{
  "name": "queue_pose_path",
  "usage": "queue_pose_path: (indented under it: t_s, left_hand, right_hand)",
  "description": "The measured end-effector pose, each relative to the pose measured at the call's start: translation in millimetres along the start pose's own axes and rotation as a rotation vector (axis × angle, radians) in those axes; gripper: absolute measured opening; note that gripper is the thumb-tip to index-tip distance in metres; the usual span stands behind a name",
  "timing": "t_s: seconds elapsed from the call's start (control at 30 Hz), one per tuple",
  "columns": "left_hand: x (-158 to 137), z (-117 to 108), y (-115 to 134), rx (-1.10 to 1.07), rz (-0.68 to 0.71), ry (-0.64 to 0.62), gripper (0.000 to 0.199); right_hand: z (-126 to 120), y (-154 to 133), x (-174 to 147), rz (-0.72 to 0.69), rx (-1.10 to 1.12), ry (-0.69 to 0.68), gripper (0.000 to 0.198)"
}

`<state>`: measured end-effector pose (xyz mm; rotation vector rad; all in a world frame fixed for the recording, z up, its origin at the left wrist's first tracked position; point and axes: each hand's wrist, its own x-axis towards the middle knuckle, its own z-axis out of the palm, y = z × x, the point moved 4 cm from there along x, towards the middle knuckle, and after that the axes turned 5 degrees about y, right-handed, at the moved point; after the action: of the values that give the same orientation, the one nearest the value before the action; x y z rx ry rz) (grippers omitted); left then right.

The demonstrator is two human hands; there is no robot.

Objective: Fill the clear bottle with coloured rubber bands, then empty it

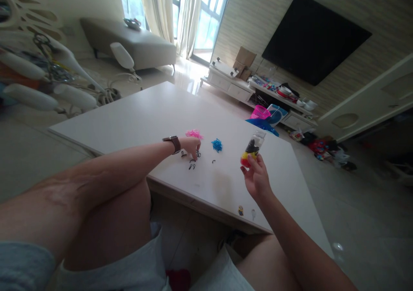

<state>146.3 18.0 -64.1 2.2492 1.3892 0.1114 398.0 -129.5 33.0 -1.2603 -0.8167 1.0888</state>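
Fingers (197, 150) of the person's left hand (190, 144), seen in the head view, point down and bend close together over small black clasp-like pieces (192, 167) on the white counter (135, 114); whether they have hold of one cannot be told. A watch (176, 144) with a brown strap circles that wrist. Other black pieces lie just beside this hand, and one lies apart to the right, toward the middle of the counter. Just beyond the hand is a loose heap of pink pieces (194, 134), and to its right a heap of blue pieces (217, 145).

The right hand (257, 179) has its fingers curled around the lower part of a clear jar (254, 147), raised above the counter and tilted, its top leaning away to the right. Red, yellow and black contents sit in it, red lowest and black uppermost. Near the counter's front edge lie a yellow-and-blue Minion figure (240, 210) and, to its right, a small clear item (253, 214) too small to identify
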Motion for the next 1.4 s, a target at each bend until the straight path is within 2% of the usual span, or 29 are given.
queue_pose_path:
  t_s: [0.27, 0.47, 0.63, 0.7, 0.8, 0.97, 1.23, 1.4]
  left_hand:
    - [-2.0, 11.7, 21.2, -0.013, 0.086, -0.008, 0.022]
    - [-3.6, 11.8, 28.8, -0.009, 0.114, -0.039, 0.017]
    - [-7.5, 1.7, 37.5, -0.022, 0.124, -0.042, 0.013]
    - [-9.3, -5.6, 42.1, -0.093, 0.144, -0.026, 0.014]
    - [-14.1, -18.6, 50.7, -0.221, 0.183, 0.010, 0.015]
    - [-30.1, -43.8, 65.9, -0.332, 0.302, 0.182, 0.015]
    - [-48.9, -55.7, 77.1, -0.328, 0.413, 0.325, 0.016]
    - [-53.0, -48.6, 88.7, -0.301, 0.510, 0.314, 0.012]
  right_hand:
    - [-2.4, -3.8, -2.3, -0.016, -0.039, -0.025, 0.045]
    - [-1.1, -5.1, -3.7, -0.029, -0.068, -0.036, 0.045]
    - [-2.7, 2.0, -0.9, -0.017, -0.109, -0.059, 0.045]
    - [-4.9, 5.2, 2.6, -0.061, -0.209, -0.094, 0.045]
    - [-10.0, 6.0, 9.8, -0.206, -0.462, -0.119, 0.047]
    - [-15.7, -1.4, 21.4, -0.449, -0.764, -0.144, 0.039]
    - [-18.5, 9.9, 34.4, -0.520, -0.982, -0.221, 0.038]
    - [-11.7, 11.4, 26.6, -0.562, -1.030, -0.259, 0.038]
